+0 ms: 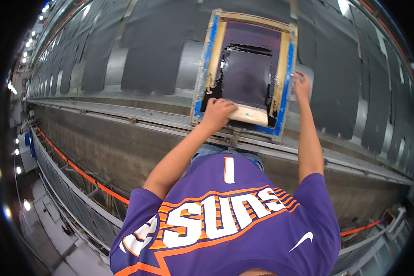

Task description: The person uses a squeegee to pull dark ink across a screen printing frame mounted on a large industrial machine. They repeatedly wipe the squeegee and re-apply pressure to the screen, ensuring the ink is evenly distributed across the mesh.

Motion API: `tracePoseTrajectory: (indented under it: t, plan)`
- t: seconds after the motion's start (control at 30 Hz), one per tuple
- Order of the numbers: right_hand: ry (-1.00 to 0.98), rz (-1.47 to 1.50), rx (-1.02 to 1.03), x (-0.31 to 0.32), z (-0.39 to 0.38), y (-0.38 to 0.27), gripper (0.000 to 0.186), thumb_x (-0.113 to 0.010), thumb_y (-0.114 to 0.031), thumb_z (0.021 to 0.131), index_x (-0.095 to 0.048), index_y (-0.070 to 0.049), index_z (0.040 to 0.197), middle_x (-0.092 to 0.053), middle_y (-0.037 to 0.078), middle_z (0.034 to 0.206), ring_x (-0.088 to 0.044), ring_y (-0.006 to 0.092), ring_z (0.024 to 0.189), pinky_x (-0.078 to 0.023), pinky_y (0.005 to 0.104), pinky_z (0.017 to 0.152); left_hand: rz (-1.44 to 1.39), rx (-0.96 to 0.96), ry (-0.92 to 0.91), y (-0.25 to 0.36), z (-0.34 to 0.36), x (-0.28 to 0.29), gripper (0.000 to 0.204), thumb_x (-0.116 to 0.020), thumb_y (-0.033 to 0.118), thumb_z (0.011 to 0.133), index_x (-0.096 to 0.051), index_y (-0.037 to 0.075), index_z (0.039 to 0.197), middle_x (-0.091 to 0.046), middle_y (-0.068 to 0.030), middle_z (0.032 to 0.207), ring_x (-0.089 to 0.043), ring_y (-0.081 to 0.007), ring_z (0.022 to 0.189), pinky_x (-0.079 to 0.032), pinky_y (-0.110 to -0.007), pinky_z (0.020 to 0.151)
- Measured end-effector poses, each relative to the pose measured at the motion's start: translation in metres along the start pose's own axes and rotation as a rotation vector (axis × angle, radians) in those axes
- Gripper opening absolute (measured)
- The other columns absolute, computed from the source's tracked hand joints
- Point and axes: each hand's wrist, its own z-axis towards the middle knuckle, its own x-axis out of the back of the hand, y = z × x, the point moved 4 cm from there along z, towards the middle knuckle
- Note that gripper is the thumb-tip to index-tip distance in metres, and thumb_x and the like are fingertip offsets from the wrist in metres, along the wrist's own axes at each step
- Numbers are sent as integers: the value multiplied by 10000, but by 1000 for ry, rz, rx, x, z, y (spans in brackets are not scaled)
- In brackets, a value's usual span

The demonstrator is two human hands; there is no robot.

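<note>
A screen-printing frame (293, 50) of wood, edged with blue tape, lies on the long table in front of me. Black ink rims a dark rectangle on its mesh (248, 73). My left hand (219, 112) is closed round the left end of a squeegee (249, 114) with a pale wooden handle, which lies across the near end of the mesh. Its blade is hidden from above. Just off the frame's right side is my right hand (301, 87), fingers loosely bent and a little apart, with nothing visible in them.
Dark grey sheets (154, 60) cover the long table in a row, with paler patches between them. A metal rail (165, 120) runs along the table's near edge, in front of my body. An orange strip (85, 168) lies lower left, beside a walkway.
</note>
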Motion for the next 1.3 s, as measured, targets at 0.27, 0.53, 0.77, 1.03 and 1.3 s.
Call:
tracePoseTrajectory:
  t: [0.27, 0.53, 0.77, 1.03, 1.3]
  plan:
    - [213, 35, 273, -74, -27, -69, 175, -654, -209, 971, -726, -64, 1039, -656, 30, 744, -581, 104, 637, -474, 295, 598, -62, 136, 62, -60, -64, 48, 543, -788, 86, 684, -683, 198, 1205, -680, 26, 1265, -611, -189, 1180, -383, -431, 990]
    - [246, 98, 340, -315, -101, -121, 196, -634, -220, 967, -714, -52, 1029, -711, 90, 859, -645, 164, 744, -510, 343, 697, -50, 165, 90, -260, -150, 149, 377, -695, 54, 774, -700, 165, 1134, -735, -1, 1126, -684, -189, 994, -403, -392, 862]
    - [245, -107, 243, -392, -148, -165, 189, -616, -223, 971, -695, -66, 1042, -663, 141, 794, -626, 220, 699, -489, 369, 687, -146, 310, -231, -344, -158, 196, 280, -752, 158, 823, -733, 120, 1100, -750, -86, 963, -690, -316, 897, -503, -429, 801]
    - [219, -222, 107, -393, -147, -161, 245, -624, -283, 971, -699, -101, 1116, -683, 144, 885, -634, 308, 776, -497, 414, 745, -403, 135, -923, -428, -76, 143, 474, -880, 182, 651, -749, 82, 1095, -758, -94, 892, -704, -232, 852, -544, -380, 756]
    - [-148, -636, 770, -428, -139, -303, 508, -732, -454, 869, -694, -120, 1249, -656, 121, 1214, -584, 340, 1155, -497, 448, 963, -324, 133, -660, -488, 49, 203, 422, -849, 220, 694, -748, 40, 1062, -743, -85, 894, -689, -194, 839, -550, -365, 745]
